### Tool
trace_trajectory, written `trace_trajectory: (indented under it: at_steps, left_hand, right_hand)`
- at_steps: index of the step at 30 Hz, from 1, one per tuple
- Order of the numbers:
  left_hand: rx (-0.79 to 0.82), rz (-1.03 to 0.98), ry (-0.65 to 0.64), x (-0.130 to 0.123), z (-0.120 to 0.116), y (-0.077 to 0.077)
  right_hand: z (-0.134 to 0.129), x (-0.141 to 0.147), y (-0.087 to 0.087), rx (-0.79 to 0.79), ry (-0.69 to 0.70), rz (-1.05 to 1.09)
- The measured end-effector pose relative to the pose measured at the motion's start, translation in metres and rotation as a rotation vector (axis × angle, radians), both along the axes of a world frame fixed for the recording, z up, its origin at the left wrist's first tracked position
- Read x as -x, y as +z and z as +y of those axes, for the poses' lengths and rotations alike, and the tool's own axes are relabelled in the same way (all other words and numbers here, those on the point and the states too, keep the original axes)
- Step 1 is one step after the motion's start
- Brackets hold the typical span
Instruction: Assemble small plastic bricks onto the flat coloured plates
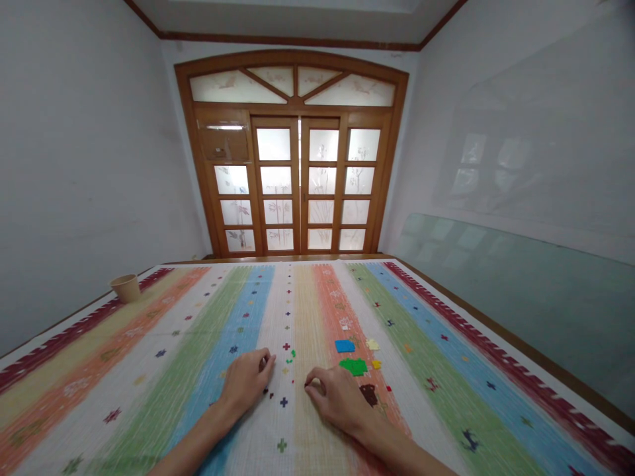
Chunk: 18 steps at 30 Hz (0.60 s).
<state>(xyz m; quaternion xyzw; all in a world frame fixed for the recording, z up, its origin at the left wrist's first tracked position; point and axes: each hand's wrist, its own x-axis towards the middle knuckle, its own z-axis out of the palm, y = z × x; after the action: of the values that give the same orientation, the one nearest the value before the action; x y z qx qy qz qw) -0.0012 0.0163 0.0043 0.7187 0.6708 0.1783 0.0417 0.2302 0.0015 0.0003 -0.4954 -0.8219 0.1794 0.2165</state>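
My left hand (247, 375) rests on the tablecloth with its fingers curled together. Anything inside them is hidden. Beside its fingertips lie a few small bright green pieces (292, 355) and tiny dark pieces (270, 395). My right hand (338, 396) is closed in a pinch, thumb against forefinger; what it may hold cannot be made out. Just past its knuckles sits a pile of green pieces (353, 366). To its right is a brown pile (368, 395). Blue pieces (344, 346) lie farther off, near pale yellow pieces (373, 344) and yellow pieces (376, 364).
A striped, patterned tablecloth (208, 370) covers the table. A tan paper cup (126, 289) stands at the far left edge. Small red pieces (389, 389) lie right of the brown pile. A glass sheet (496, 277) leans along the right wall, and wooden doors (300, 185) stand beyond.
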Motion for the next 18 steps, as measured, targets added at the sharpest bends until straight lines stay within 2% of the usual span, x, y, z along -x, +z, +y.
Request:
trace_trajectory:
  at_steps: [5, 12, 18]
  left_hand:
    - [-0.012, 0.052, -0.061, -0.0013, -0.0022, -0.0036]
    - [-0.006, 0.045, -0.116, -0.0019, -0.0053, 0.0032]
    - [-0.011, 0.058, -0.139, -0.0014, -0.0053, 0.0022]
  right_hand:
    - [0.0001, 0.0003, 0.0019, 0.005, -0.013, -0.002]
    - [0.0017, -0.0001, 0.0000, -0.007, -0.028, 0.032]
    - [0.0058, -0.0023, 0.0014, -0.030, -0.038, 0.199]
